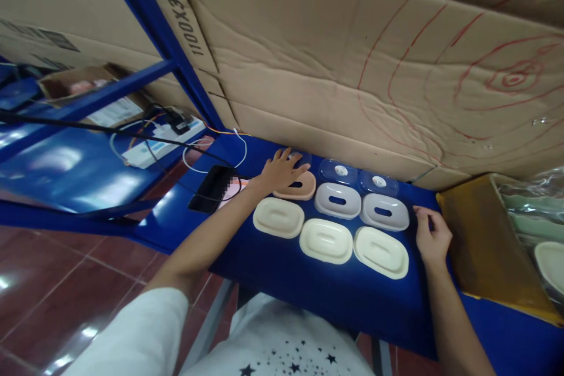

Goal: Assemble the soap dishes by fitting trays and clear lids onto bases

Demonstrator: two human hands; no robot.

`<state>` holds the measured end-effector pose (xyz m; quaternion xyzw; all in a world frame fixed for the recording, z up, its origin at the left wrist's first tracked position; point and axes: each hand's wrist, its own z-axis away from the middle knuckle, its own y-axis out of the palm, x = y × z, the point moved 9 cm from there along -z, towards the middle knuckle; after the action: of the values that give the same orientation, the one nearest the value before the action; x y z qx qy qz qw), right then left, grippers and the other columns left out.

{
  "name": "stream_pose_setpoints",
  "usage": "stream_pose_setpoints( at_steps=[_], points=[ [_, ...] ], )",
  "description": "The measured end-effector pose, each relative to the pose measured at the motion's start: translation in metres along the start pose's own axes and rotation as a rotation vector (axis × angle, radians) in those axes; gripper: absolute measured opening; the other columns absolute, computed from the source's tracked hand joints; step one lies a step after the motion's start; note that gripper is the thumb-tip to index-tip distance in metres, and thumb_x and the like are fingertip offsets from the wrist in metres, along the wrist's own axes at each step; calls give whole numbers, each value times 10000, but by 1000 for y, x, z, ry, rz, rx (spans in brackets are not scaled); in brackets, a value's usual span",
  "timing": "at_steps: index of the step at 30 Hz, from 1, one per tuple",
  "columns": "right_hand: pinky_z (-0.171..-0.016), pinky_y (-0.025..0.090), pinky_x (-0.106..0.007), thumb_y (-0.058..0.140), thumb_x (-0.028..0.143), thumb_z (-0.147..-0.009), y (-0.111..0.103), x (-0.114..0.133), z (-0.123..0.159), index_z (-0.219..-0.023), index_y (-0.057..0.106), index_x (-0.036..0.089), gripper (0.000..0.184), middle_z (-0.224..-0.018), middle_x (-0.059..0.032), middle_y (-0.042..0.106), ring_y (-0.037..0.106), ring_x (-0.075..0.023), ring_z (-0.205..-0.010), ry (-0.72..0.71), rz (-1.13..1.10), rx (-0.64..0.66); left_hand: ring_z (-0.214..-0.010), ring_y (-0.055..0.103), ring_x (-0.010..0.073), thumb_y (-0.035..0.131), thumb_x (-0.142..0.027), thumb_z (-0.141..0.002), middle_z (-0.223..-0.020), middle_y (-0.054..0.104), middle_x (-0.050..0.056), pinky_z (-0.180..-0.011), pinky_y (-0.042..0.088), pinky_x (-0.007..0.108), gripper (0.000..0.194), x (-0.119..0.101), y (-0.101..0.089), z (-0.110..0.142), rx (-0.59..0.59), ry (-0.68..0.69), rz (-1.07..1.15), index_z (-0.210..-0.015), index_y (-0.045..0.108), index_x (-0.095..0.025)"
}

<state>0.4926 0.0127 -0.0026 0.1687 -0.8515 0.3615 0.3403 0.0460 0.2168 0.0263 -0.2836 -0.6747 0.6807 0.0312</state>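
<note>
My left hand (282, 171) reaches across the table with its fingers spread over a clear plastic lid (304, 157) and the rim of a peach oval piece with a slot (304, 191). Two pale grey slotted oval pieces (338, 212) stand to the right of it. Behind them lie two more clear lids (341, 170) with round white labels. Nearest me is a row of three cream oval trays (326, 242). My right hand (432, 235) is beside the right-hand grey piece, apart from it, its fingers curled and thumb against the index finger, with nothing visible in them.
An open cardboard box (493, 247) with plastic-wrapped pieces stands at the right. A black phone (212, 188) and cables lie on the left part of the blue table (308, 291). A cardboard wall (308, 70) rises behind. A power strip (163, 142) sits on the neighbouring blue shelf.
</note>
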Motion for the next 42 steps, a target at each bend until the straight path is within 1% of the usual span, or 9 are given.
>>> stream_pose_setpoints(
  at_steps=[6,11,14,17,20,24,27,33,42],
  points=[
    [-954,589,-469,594,484,-1074,-1,24,-2,-1016,795,182,367,-1044,-120,818,762,-272,-988,-97,46,15,-1640,337,423,484,-534,-1131,-1760,401,151,-1276,348,714,525,-6,13,-6,84,40,41,-1574,574,-267],
    [-1027,563,-460,654,397,-1054,19,101,-9,-1089,811,248,219,-1097,-80,814,751,-265,-1078,-265,45,156,-1696,248,384,576,-503,-1096,-1828,272,127,-1338,268,672,648,-7,6,19,94,87,85,-1690,414,-302],
    [-1082,532,-490,652,366,-1071,75,176,3,-1342,738,294,293,-1284,-91,793,725,-291,-1232,-530,68,522,-1689,266,394,671,-570,-1034,-1810,290,170,-1327,320,646,856,5,0,50,76,54,125,-1746,290,-284],
    [-1196,446,-580,629,424,-1092,139,222,17,-1586,544,309,514,-1603,-145,625,597,-347,-1473,-622,101,812,-1650,366,364,745,-584,-976,-1792,321,166,-1327,376,551,973,14,-3,75,80,55,206,-1756,254,-274],
    [-1273,340,-647,697,443,-1052,198,244,29,-1687,395,249,729,-1751,-217,434,482,-394,-1581,-672,128,971,-1599,450,357,788,-524,-943,-1764,373,159,-1318,398,521,985,19,-5,82,92,61,308,-1748,281,-268],
    [-1260,347,-633,722,403,-1039,244,249,35,-1718,322,215,810,-1745,-232,436,435,-389,-1612,-640,151,1082,-1532,528,354,803,-408,-923,-1693,483,148,-1274,448,512,954,25,-8,72,105,48,311,-1734,319,-274],
    [-1245,364,-595,742,404,-1026,240,258,32,-1691,379,236,776,-1710,-200,497,469,-377,-1587,-629,106,1027,-1535,521,370,819,-415,-926,-1689,493,143,-1281,433,537,937,23,-20,74,89,61,290,-1722,343,-279],
    [-1235,372,-571,730,459,-1031,185,283,54,-1709,328,290,806,-1741,-173,470,488,-355,-1581,-666,37,950,-1545,521,352,751,-551,-1018,-1692,500,136,-1289,444,534,873,-1,-58,126,-14,234,241,-1733,311,-314],
    [-1203,412,-544,672,458,-1067,174,291,104,-1677,404,231,705,-1692,-176,536,530,-355,-1539,-685,93,953,-1556,521,357,618,-675,-1061,-1740,438,126,-1268,482,559,827,9,-37,161,185,253,306,-1753,264,-392]
  ],
)
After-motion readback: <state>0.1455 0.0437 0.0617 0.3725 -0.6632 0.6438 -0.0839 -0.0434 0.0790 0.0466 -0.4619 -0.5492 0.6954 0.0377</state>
